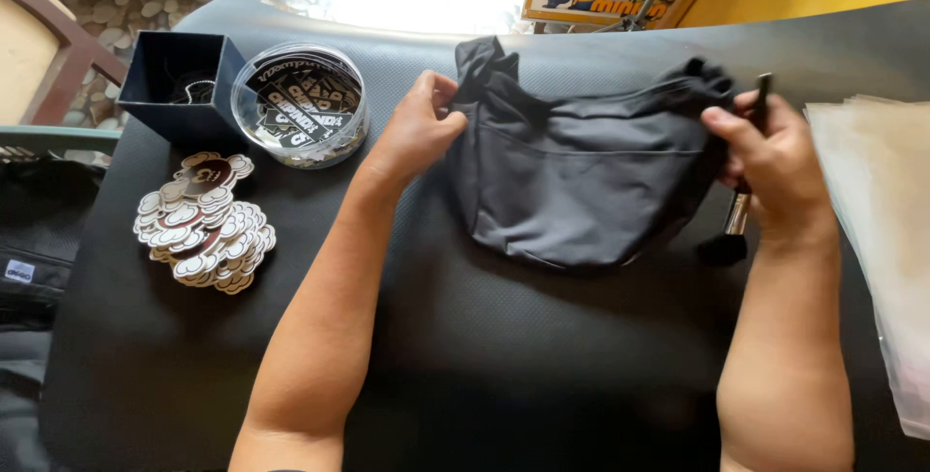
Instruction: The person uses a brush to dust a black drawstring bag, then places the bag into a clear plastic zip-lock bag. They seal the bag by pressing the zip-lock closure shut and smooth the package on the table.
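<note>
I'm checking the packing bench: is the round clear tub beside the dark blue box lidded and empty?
No. The round clear tub beside the dark blue box stands open and holds a pile of black-and-white labels.

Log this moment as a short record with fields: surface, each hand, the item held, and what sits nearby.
surface: black mat
left hand: pinches the left end of the dark bag
right hand: grips the bag's right end, with a slim dark tool
bag: lies on the mat, held at both ends
far left: navy box, round clear tub of stickers, cloud-shaped cutouts
right edge: clear sheets
</note>
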